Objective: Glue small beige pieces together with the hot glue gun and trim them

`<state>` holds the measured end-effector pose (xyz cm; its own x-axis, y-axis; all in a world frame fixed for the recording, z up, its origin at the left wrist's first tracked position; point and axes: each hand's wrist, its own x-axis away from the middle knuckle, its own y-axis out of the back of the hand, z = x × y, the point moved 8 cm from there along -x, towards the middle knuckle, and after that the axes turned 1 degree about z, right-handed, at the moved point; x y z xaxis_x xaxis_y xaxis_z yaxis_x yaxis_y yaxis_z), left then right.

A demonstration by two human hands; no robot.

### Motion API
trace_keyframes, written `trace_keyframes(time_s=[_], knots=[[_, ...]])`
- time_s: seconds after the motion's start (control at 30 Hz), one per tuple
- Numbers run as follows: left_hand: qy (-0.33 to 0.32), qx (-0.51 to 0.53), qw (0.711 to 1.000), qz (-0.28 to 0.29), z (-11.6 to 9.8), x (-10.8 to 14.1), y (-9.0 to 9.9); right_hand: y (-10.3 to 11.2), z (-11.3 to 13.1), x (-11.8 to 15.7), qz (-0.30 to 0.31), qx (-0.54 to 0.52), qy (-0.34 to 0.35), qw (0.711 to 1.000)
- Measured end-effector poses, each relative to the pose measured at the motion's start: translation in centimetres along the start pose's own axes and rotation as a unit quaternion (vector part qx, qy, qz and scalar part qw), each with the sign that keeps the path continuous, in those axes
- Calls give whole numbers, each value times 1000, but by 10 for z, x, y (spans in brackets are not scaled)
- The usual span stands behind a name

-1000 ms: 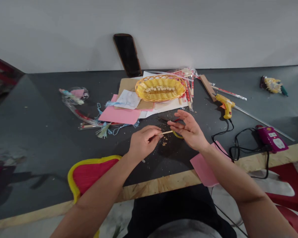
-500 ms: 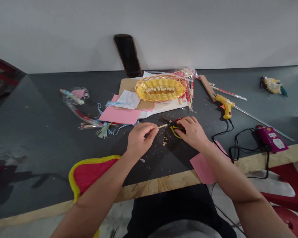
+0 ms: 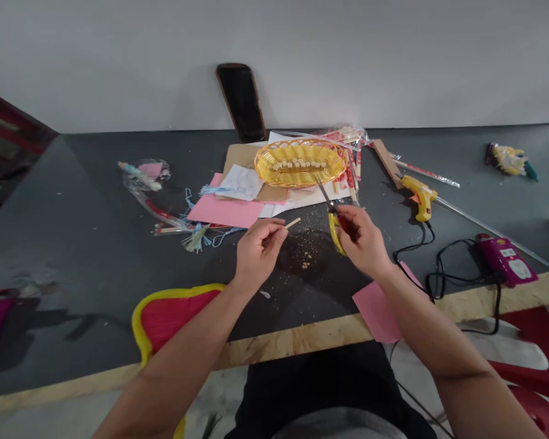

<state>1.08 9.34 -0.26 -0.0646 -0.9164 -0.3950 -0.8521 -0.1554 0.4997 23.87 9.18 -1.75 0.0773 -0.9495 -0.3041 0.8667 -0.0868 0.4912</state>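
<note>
My left hand (image 3: 259, 250) pinches a short thin wooden stick (image 3: 293, 223) between thumb and fingers, its free end pointing right. In my right hand (image 3: 363, 239) is a pair of scissors (image 3: 333, 227) with yellow and dark handles; the blades point up and away, apart from the stick. Small cut wooden bits (image 3: 306, 264) and fine crumbs lie on the dark table between the hands. Beyond them, a yellow woven basket (image 3: 301, 180) holds a row of small pale pieces.
Pink paper (image 3: 226, 211) and blue tassels lie left of the basket, with packaged chopsticks (image 3: 353, 174) behind it. On the right are a yellow glue gun (image 3: 419, 196) and a corded purple power box (image 3: 506, 259). A phone (image 3: 242, 102) leans on the wall.
My right hand has turned the scissors upward and away from the stick's end. The stick in my left hand has drawn back slightly and tilts up more. The view has shifted slightly.
</note>
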Motion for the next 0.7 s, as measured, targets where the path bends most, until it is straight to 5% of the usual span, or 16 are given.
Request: trace_keyframes(time_s=[0.2,0.7], knots=[[14,18,1000,-11,5,-1,2,-13,24,5,69,25,52,996],[18,35,999,-10,7,0,-1,-23,39,11,111,97,164,975]])
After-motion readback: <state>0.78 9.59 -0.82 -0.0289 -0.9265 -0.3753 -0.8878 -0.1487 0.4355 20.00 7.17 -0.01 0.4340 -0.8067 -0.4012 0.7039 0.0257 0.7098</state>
